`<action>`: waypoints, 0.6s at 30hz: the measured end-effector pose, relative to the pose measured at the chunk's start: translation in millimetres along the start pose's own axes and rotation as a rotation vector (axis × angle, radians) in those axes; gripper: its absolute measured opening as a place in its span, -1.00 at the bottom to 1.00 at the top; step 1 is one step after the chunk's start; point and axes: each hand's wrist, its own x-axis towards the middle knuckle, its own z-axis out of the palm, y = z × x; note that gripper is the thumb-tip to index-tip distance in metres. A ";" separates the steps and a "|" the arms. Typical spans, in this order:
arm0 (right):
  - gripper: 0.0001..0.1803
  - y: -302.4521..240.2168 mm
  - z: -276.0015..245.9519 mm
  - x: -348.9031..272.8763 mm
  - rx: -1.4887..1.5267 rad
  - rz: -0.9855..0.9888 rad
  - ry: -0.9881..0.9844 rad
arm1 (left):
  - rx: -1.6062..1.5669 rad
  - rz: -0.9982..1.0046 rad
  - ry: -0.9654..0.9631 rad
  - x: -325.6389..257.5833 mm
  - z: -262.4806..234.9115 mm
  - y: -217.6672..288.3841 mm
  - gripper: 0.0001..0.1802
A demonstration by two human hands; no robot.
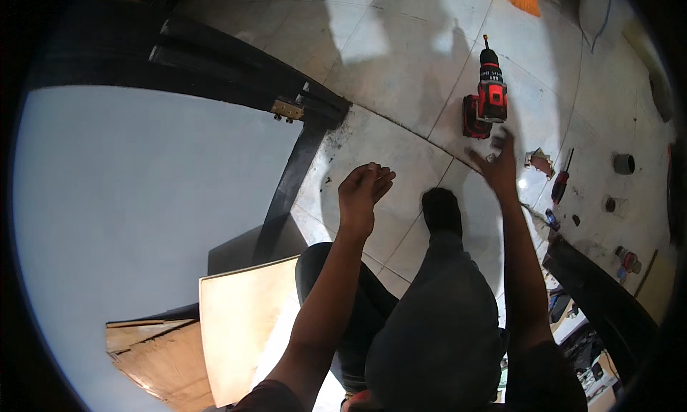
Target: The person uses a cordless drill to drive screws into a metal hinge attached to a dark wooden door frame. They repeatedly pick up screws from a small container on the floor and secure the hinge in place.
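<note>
Grey cylinder (624, 164), inside indistinct, sits right of the drill (492, 97) and spread right hand (499, 170); left hand (362, 192) curls, hold unclear.

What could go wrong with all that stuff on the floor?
The right hand is very close to the red-and-black drill, so it might bump it over. The screwdriver lies loose on the tiled floor, so someone could step on it and slip.

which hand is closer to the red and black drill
Right. The right hand, spread open, is just behind the rear end of the drill. The left hand is farther off, lower and left of it in the picture.
</note>
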 end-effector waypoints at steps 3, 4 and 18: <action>0.08 10.1 13.1 52.8 0.163 -0.317 0.170 | -0.107 -0.065 0.063 7.4 -10.0 -6.9 -0.59; 0.03 8.6 20.1 65.7 0.273 -0.340 0.185 | -0.152 -0.090 0.090 8.2 -12.8 -10.4 -0.62; -0.61 32.7 67.8 127.5 0.086 -0.350 0.171 | -0.410 -0.174 0.154 12.4 -46.7 -13.1 -0.69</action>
